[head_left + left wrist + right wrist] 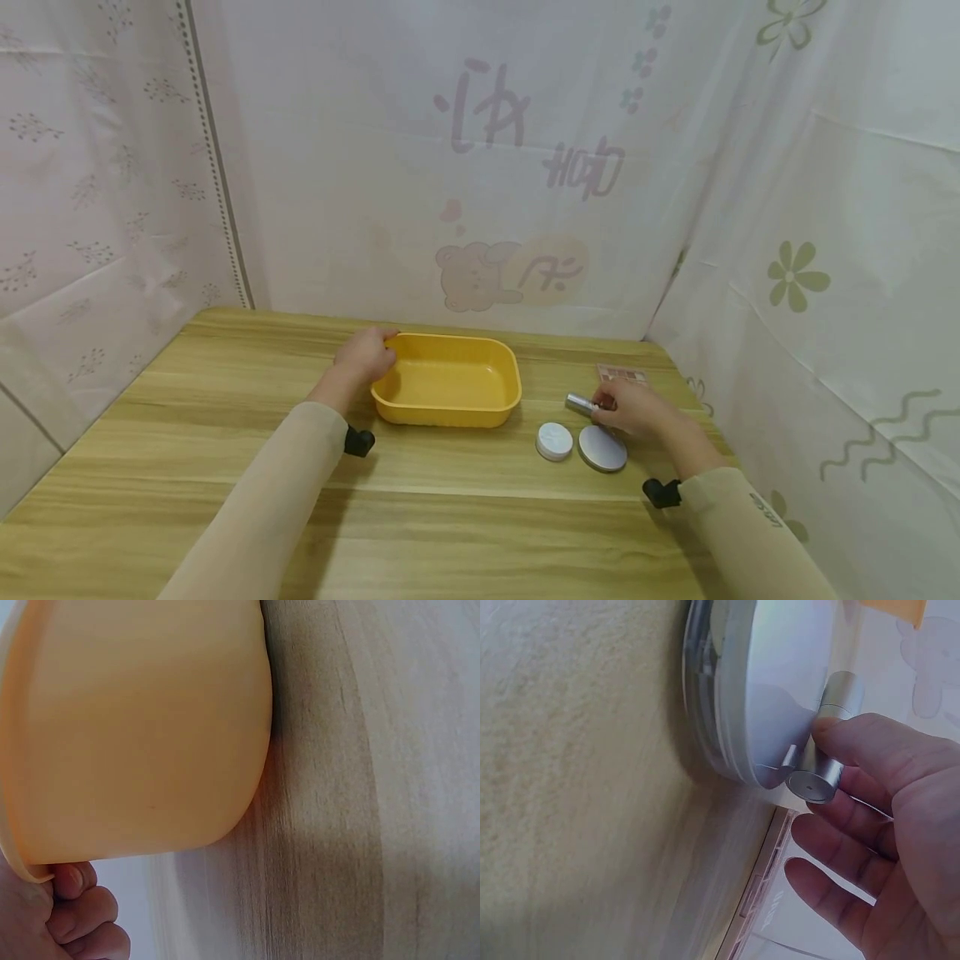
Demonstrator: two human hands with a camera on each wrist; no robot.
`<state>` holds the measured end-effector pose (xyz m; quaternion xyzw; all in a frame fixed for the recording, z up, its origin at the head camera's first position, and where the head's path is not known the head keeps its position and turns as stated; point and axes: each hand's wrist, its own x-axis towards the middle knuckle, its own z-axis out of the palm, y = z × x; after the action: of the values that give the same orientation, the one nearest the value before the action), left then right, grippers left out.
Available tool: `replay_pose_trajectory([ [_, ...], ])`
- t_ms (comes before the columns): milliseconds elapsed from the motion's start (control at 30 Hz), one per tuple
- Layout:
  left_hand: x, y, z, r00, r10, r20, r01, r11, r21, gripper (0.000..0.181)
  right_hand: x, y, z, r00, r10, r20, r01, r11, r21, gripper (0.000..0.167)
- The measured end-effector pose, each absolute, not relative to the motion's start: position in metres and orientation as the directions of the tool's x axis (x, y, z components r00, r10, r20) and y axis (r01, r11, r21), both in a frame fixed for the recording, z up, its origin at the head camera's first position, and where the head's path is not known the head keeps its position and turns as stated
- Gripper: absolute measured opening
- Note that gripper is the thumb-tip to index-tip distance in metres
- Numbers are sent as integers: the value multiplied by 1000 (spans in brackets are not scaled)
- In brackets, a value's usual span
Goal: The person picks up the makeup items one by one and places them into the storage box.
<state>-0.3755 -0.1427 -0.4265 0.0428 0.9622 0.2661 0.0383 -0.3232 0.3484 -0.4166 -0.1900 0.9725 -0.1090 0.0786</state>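
The silver tube point(579, 404), right of the yellow tub point(442, 416), is pinched by your right hand point(636, 408); your left hand point(365, 354) grips the tub's left end. You're seemingly picking up; next calls for lifting clear of the round case point(603, 449).

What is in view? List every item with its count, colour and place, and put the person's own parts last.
rectangular tub: 1, yellow, on the table
cylindrical tube: 1, silver, in the right hand
round lidded tub: 1, white, left of the round case
round case: 1, pale grey top, nearer than the tube
makeup palette: 1, pinkish, back right of the table
table: 1, wood-toned, under everything
printed cloth: number of pieces unclear, whitish, behind and both sides
wrist devices: 2, black, one at each wrist
sleeves: 2, cream, on the forearms
left hand: 1, bare, gripping the yellow tub's left rim
right hand: 1, bare, pinching the tube
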Motion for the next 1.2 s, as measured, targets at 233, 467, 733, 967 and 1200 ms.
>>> replay_pose_trajectory([
  [233,-375,-142,-427,-993,105,-48,66,859,508,61,-324,348,-418,-921,-373,-109,-339,908,-245,16],
  [467,-375,-142,-427,-993,107,-52,65,858,510,61,-326,347,-417,-930,-358,-88,-331,915,-230,15],
  [733,-376,-142,-427,-994,102,-50,62,857,512,61,-324,338,-407,-931,-356,-78,-325,908,-266,15],
  [967,-376,-143,-427,-993,105,-52,65,861,505,62,-325,333,-403,-940,-332,-72,-308,922,-235,16],
  [1200,-375,-142,-425,-993,112,-47,73,861,503,61,-329,330,-398,-945,-313,-99,-284,931,-229,20],
])
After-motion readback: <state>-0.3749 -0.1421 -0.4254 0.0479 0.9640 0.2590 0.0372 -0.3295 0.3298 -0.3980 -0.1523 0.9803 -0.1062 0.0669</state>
